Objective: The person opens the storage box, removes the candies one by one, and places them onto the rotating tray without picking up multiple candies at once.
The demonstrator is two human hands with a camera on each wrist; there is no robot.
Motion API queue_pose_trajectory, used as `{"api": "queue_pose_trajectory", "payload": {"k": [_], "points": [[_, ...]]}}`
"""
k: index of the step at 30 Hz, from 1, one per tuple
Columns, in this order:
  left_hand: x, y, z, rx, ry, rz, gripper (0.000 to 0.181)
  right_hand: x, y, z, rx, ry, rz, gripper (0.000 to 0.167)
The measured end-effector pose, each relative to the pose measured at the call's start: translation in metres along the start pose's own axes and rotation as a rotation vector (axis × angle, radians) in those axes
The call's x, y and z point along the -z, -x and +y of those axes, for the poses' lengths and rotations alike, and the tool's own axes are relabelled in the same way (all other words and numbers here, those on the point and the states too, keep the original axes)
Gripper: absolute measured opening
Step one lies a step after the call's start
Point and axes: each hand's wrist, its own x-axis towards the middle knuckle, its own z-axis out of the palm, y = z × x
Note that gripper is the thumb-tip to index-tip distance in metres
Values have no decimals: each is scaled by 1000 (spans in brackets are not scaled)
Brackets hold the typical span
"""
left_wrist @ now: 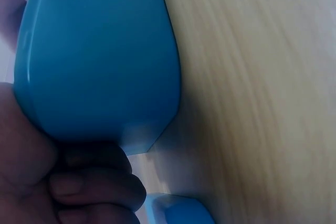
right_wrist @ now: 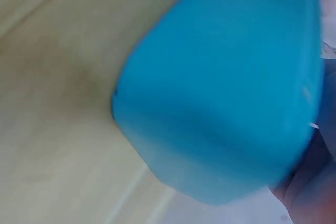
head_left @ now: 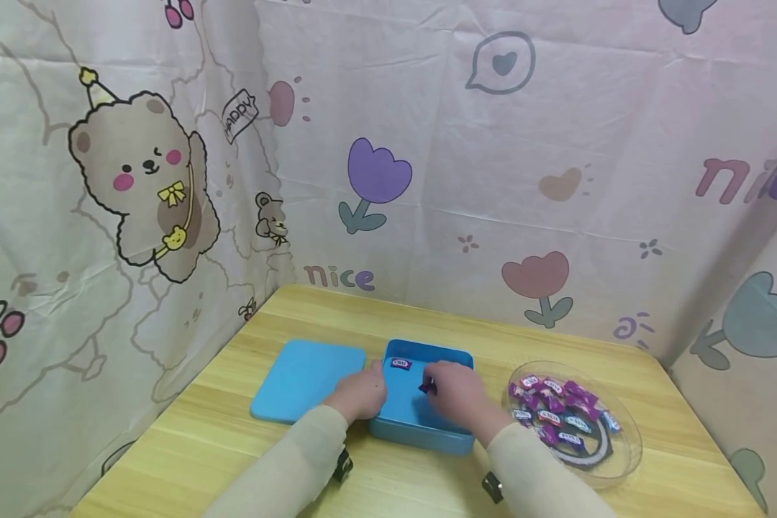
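Note:
A blue rectangular box (head_left: 421, 437) stands uncovered on the wooden table, one purple wrapped candy (head_left: 401, 363) lying inside near its back left corner. My left hand (head_left: 362, 392) holds the box's left side, thumb up by the rim. In the left wrist view, curled fingers (left_wrist: 100, 184) press against the end of the box (left_wrist: 100, 61). Over the box's interior, my right hand (head_left: 456, 392) pinches a dark purple wrapped candy (head_left: 427, 386), partly hidden by the fingers. The right wrist view shows mostly the box's outer wall (right_wrist: 220, 87), blurred.
A flat blue lid (head_left: 304, 381) lies left of the box. To the right, a round clear tray (head_left: 634, 439) holds several wrapped candies, purple, blue and red, beside the right forearm. Printed cloth (head_left: 427, 144) hangs behind and along both sides of the table (head_left: 388, 493).

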Motion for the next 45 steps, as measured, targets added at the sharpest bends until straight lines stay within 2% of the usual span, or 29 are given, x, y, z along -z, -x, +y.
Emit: {"api": "queue_pose_trajectory", "payload": {"k": [6, 11, 18, 22, 27, 31, 37, 45], "points": [[1, 0, 0, -1, -3, -1, 55, 26, 15, 15, -103, -77, 58, 10], [1, 0, 1, 7, 5, -1, 55, 38, 29, 39, -184, -63, 92, 11], [1, 1, 0, 7, 14, -5, 55, 46, 55, 75, -314, -41, 46, 16], [2, 1, -1, 11, 15, -4, 54, 51, 68, 98, -341, -19, 49, 26], [1, 2, 0, 15, 20, -4, 55, 57, 89, 129, -395, -36, 8, 38], [1, 2, 0, 17, 19, -8, 55, 62, 107, 151, -439, -11, -19, 37], [3, 1, 1, 28, 27, -15, 57, 68, 127, 171, -490, 33, -58, 31], [3, 1, 1, 27, 6, -14, 56, 59, 142, 190, -568, 53, -108, 32]]}}
